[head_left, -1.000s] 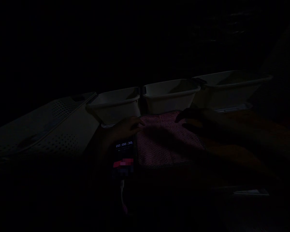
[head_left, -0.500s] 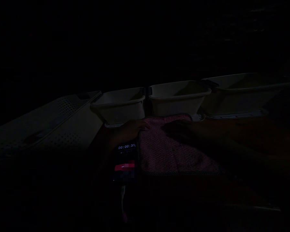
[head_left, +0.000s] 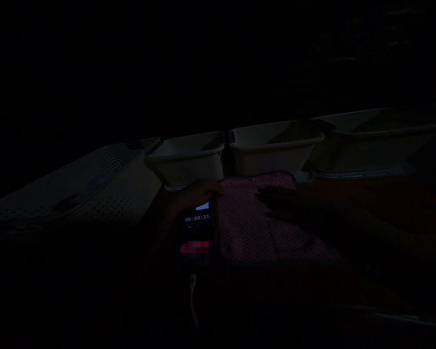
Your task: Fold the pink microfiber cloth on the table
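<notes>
The scene is very dark. A pink textured cloth with a dark hem lies spread flat on the table. My left hand rests at the cloth's far left corner, fingers bent toward its edge. My right hand lies flat on the cloth's upper middle, fingers stretched out to the left, with the forearm crossing the cloth's right side. Whether the left fingers pinch the cloth cannot be made out.
A phone showing a running timer lies just left of the cloth, with a cable trailing toward me. Three pale plastic tubs stand in a row behind the cloth. A perforated pale basket lies tilted at the left.
My right hand has slid left across the cloth, which now lies flatter and wider. The left hand has stayed at the far left corner. The timer went from 30 to 31.
</notes>
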The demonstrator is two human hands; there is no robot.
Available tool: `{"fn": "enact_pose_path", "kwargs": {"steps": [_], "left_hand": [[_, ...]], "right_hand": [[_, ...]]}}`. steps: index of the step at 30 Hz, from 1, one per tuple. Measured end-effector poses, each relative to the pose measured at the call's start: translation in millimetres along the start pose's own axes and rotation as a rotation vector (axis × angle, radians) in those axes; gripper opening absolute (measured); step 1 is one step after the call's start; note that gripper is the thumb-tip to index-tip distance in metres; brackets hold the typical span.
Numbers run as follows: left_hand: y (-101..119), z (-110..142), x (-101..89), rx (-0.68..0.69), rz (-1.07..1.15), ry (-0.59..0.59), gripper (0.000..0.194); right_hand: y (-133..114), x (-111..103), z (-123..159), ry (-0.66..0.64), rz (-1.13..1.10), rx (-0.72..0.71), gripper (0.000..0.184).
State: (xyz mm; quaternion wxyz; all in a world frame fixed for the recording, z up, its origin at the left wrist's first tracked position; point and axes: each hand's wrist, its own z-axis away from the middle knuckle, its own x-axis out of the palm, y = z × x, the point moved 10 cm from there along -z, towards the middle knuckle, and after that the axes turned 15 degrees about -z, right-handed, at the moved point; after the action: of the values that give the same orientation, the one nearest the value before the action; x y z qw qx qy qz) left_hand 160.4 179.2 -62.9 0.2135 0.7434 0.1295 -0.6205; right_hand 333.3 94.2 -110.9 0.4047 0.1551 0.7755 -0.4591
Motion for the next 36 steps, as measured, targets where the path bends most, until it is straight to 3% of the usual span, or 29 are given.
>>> {"fn": "enact_pose_path", "kwargs": {"steps": [6,11,15,19,25,36], "left_hand": [[5.8,-0.5,-15.6,-0.059,0.053,0.048,0.033],[24.2,-1.4,-11.4,-0.003,0.124,0.033,0.037],[21.0,-0.5,0.7,-0.003,0.141,-0.041,0.044],[14.8,-0.7,5.9,-0.019,0.115,-0.088,0.045],[21.2,-1.2,1.3,0.051,0.150,-0.061,0.045],[15.1,-0.3,2.1,0.023,0.133,-0.081,0.045]], "right_hand": [[4.2,2.8,0.4,0.001,-0.268,0.043,0.049],[-37.4,-11.8,-6.2,0.009,-0.078,0.042,0.045],[-57.9,-14.3,-10.4,0.007,-0.013,0.017,0.046],[-44.5,-2.1,-11.3,-0.019,0.026,-0.007,0.050],[-20.0,8.3,-11.7,-0.015,0.137,-0.031,0.056],[-25.7,3.4,-9.1,-0.021,0.105,0.014,0.055]]}}
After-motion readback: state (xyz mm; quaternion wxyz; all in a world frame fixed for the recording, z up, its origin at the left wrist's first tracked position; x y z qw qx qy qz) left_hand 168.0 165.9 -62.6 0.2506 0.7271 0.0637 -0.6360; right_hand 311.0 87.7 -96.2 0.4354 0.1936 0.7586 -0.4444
